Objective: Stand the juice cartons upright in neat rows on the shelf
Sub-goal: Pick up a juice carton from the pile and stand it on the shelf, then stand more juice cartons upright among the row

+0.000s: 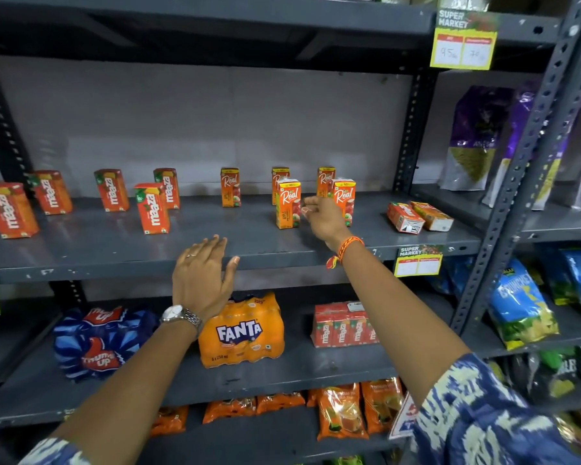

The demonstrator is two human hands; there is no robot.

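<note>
On the grey middle shelf (215, 243), several red Maaza cartons (151, 208) stand upright at the left. Several orange Real cartons stand to the right of them, with one front carton (287, 203) beside another front carton (345, 196). Two red cartons (418, 216) lie on their sides at the shelf's right end. My right hand (322, 218) hovers between the two front Real cartons, fingers loosely curled, holding nothing. My left hand (203, 278) is spread flat at the shelf's front edge, empty.
The shelf below carries a Thums Up pack (98, 344), a Fanta pack (244, 330) and a shrink-wrapped Maaza pack (342, 325). Snack bags (517, 303) fill the rack to the right, behind a perforated upright post (517, 162). Price tags (418, 261) hang off shelf edges.
</note>
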